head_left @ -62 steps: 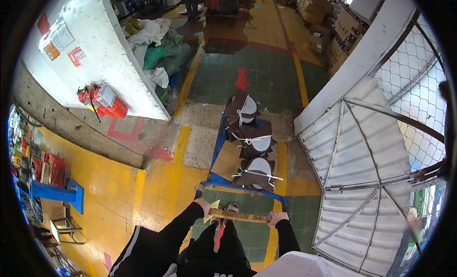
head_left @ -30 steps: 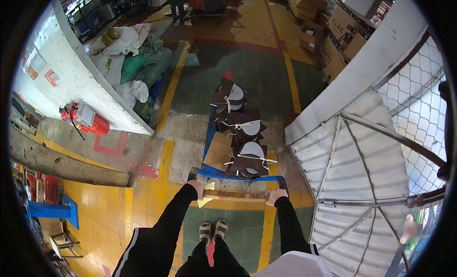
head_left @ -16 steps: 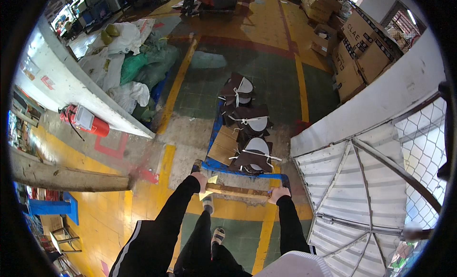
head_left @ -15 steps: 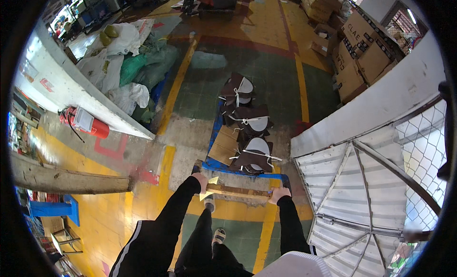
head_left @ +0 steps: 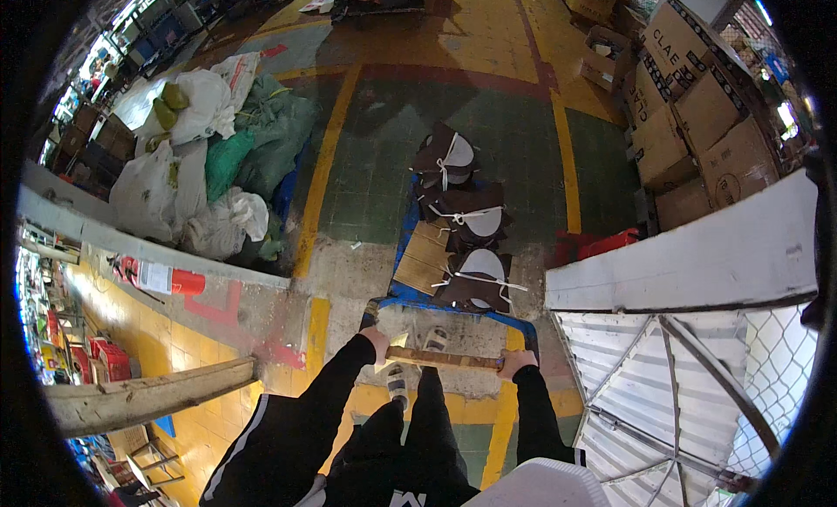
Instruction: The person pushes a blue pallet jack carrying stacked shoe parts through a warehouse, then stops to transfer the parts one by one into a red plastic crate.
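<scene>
My left hand and my right hand are closed around the two ends of a cart's brown, worn-looking push handle. A pale yellow slip of paper sticks out beside my left fingers. Ahead of the handle stretches the low blue cart. On its deck three dark brown bundles of flat cut pieces lie in a row, tied with white strips, each showing a pale grey rounded piece on top. A flat cardboard piece lies to their left.
White wall ends flank the passage, the left one with a red fire extinguisher beside it. White and green sacks are heaped ahead left. Cardboard boxes are stacked ahead right. A metal sheet gate stands close on my right.
I have moved forward with the cart, both hands staying on the handle. The wall ends and stacked boxes appear nearer, and my feet have stepped ahead.
</scene>
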Tool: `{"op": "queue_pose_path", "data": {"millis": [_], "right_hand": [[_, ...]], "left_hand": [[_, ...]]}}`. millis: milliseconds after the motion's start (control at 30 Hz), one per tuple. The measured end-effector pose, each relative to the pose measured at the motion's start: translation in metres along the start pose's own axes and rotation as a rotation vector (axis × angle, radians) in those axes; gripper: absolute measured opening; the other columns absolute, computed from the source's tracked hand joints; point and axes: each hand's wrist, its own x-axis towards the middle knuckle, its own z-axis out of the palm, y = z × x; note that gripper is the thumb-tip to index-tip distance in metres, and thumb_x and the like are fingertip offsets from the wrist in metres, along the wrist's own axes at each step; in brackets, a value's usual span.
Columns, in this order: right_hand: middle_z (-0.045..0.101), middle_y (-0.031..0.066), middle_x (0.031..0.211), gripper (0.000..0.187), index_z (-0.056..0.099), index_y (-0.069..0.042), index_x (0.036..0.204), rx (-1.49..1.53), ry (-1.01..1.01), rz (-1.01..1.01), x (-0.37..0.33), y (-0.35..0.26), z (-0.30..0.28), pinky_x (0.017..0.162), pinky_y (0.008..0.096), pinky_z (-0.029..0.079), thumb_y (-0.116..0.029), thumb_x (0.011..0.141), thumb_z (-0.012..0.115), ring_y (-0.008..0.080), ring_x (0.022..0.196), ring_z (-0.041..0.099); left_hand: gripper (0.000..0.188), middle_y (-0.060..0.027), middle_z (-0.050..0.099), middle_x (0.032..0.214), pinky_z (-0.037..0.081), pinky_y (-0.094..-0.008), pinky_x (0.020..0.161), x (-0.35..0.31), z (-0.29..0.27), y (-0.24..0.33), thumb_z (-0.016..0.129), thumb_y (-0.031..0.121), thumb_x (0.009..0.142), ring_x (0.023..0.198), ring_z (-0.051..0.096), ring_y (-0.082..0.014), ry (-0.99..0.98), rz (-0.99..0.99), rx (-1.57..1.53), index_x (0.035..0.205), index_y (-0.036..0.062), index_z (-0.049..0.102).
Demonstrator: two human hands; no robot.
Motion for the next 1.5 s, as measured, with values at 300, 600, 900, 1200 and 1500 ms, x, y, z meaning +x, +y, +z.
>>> {"op": "queue_pose_path", "data": {"millis": [300,600,900,1200,1500], "right_hand": [[0.067,0.0095,0.084,0.040,0.059,-0.015,0.093,-0.025,0.100,0.005,0.093,0.029,-0.072,0.068,0.0415,0.050,-0.045,0.067,0.058,0.0288,0.081,0.065],[0.066,0.0140,0.094,0.043,0.060,-0.017,0.102,0.030,0.147,0.073,0.225,0.095,-0.154,0.073,0.0441,0.049,-0.046,0.070,0.057,0.0290,0.089,0.064],[0.067,0.0099,0.089,0.046,0.062,-0.017,0.097,0.103,0.065,0.048,0.331,0.136,-0.303,0.072,0.0449,0.049,-0.052,0.067,0.060,0.0303,0.085,0.064],[0.067,0.0137,0.085,0.049,0.060,-0.017,0.101,0.086,0.123,0.002,0.425,0.205,-0.456,0.068,0.0436,0.050,-0.050,0.066,0.061,0.0313,0.080,0.064],[0.066,0.0151,0.088,0.044,0.059,-0.016,0.101,0.055,0.126,0.039,0.514,0.293,-0.637,0.071,0.0442,0.050,-0.046,0.069,0.059,0.0319,0.083,0.064]], "left_hand": [[0.030,-0.0128,0.067,0.085,0.051,-0.0404,0.073,0.079,-0.081,-0.075,0.064,0.033,0.062,0.083,0.064,-0.0278,-0.064,0.008,0.022,0.078,0.0081,0.069],[0.029,-0.0139,0.067,0.088,0.048,-0.0425,0.078,0.213,-0.169,-0.167,0.055,0.031,0.073,0.086,0.064,-0.0279,-0.027,0.052,0.090,0.083,0.0079,0.069],[0.027,-0.0101,0.067,0.079,0.048,-0.0404,0.076,0.295,-0.318,-0.274,0.062,0.035,0.065,0.080,0.064,-0.0279,-0.034,0.077,0.039,0.077,0.0114,0.068],[0.028,-0.0090,0.067,0.078,0.047,-0.0381,0.079,0.404,-0.457,-0.352,0.061,0.035,0.064,0.081,0.063,-0.0267,-0.089,0.091,0.111,0.080,0.0145,0.069],[0.027,-0.0064,0.067,0.075,0.050,-0.0385,0.069,0.524,-0.627,-0.422,0.063,0.040,0.063,0.077,0.065,-0.0251,-0.085,0.139,0.097,0.075,0.0161,0.068]]}}
